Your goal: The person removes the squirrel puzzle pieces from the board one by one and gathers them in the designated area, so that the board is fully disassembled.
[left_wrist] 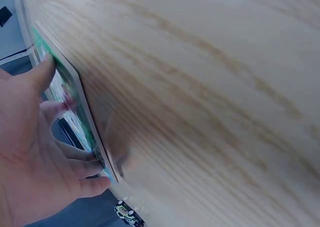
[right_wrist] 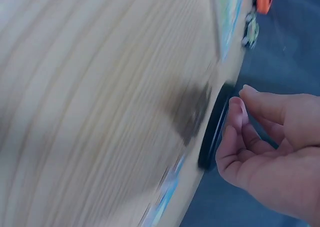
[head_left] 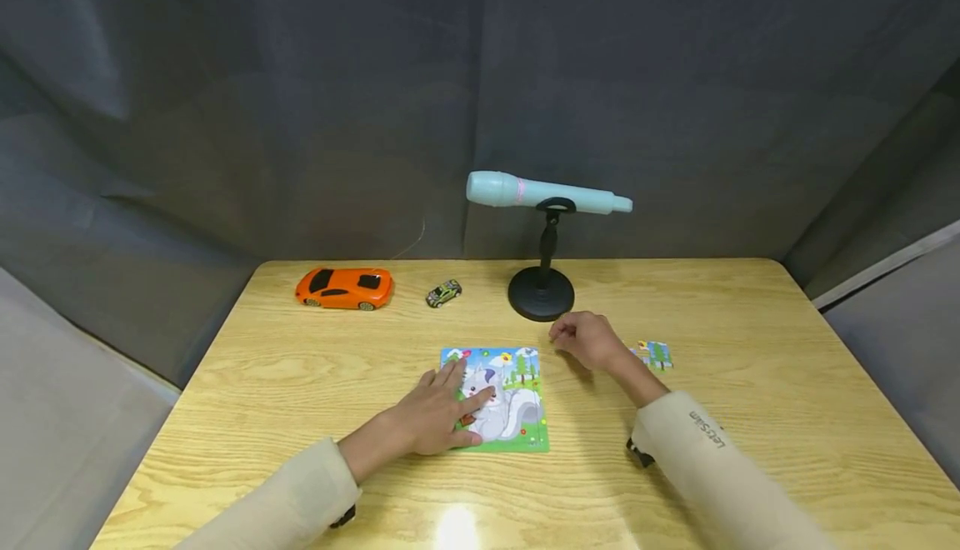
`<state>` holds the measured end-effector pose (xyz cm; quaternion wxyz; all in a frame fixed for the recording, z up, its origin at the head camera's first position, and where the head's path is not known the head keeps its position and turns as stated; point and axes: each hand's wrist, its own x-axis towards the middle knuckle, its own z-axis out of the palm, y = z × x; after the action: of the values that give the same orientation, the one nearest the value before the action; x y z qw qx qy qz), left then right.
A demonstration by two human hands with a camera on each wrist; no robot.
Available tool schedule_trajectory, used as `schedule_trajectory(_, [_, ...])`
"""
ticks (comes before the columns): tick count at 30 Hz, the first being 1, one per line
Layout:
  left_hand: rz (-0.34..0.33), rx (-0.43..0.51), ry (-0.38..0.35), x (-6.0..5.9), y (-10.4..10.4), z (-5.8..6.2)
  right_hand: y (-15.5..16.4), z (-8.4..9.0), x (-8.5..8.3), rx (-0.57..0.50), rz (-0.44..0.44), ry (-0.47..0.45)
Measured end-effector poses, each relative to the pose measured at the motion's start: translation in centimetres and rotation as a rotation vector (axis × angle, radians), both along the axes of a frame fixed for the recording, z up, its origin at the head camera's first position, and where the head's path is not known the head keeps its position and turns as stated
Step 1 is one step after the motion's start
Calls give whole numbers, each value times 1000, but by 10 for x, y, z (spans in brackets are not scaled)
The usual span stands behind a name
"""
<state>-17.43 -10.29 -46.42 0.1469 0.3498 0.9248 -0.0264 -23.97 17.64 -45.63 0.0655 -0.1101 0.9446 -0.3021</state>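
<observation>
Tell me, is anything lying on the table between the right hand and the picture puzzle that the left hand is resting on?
Nothing visible. The right hand hovers with curled fingers just right of the puzzle, and only bare table shows between them. The microphone stand sits behind the hand, and some loose puzzle pieces lie on its far right side. The left hand lies flat on the puzzle.

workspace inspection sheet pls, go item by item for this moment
surface: wooden table, light grain, glare spot at the near edge
job's things: puzzle board with a cartoon animal picture, flat on the table; loose puzzle pieces lie to its right
clutter: orange toy car, small toy car, microphone on a black stand
grippers: left hand rests flat on the puzzle board; right hand has curled fingers, nothing seen held
cables: nothing seen
surroundings: grey cloth backdrop behind and beside the table
</observation>
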Motion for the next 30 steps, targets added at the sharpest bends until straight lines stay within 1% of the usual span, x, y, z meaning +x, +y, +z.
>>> schedule_trajectory(3, [-5,-9,15,0,0,0,-19,2,2,-15,27,-9])
schedule_trajectory(10, [-8,5,25,-1,-1,-1,-51,0,5,-86,25,-52])
schedule_trajectory(15, [1,39,12,0,-6,1,-70,-2,7,-114,22,-98])
schedule_trajectory(19, [26,42,-20,3,-12,4,-83,-6,8,-147,27,-139])
schedule_trajectory(25, [51,33,-44,5,-17,6,-97,-9,10,-193,24,-159])
schedule_trajectory(30, [54,11,-50,5,-17,6,-105,-8,10,-204,21,-160])
